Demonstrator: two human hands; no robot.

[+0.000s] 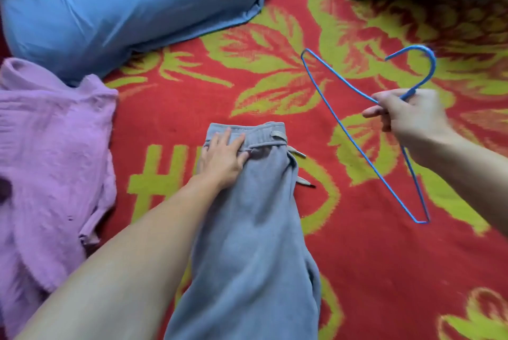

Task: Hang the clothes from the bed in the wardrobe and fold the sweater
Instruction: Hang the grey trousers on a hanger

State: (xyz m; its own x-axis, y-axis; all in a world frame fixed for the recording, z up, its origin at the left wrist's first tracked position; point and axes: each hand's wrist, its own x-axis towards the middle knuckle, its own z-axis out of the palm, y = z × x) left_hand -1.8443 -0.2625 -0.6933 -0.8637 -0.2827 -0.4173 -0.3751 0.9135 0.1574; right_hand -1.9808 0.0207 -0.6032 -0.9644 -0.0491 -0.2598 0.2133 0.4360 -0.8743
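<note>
While I look down from the head camera, my left hand [222, 158] lies flat on the waistband of the grey sweatpants [253, 229], fingers fairly straight and spread, pressing the cloth onto the bed's red and yellow-green blanket [357, 257]. The pants stretch from that waistband back toward me, their drawstrings trailing off to the right. My right hand [406, 117] is raised over the blanket, its fingers curled round the neck of a blue wire hanger [433, 65] just below the hook, well apart from the pants. A purple sweater [49, 147] lies crumpled at the left, touching a blue pillow [123, 1] beyond it.
</note>
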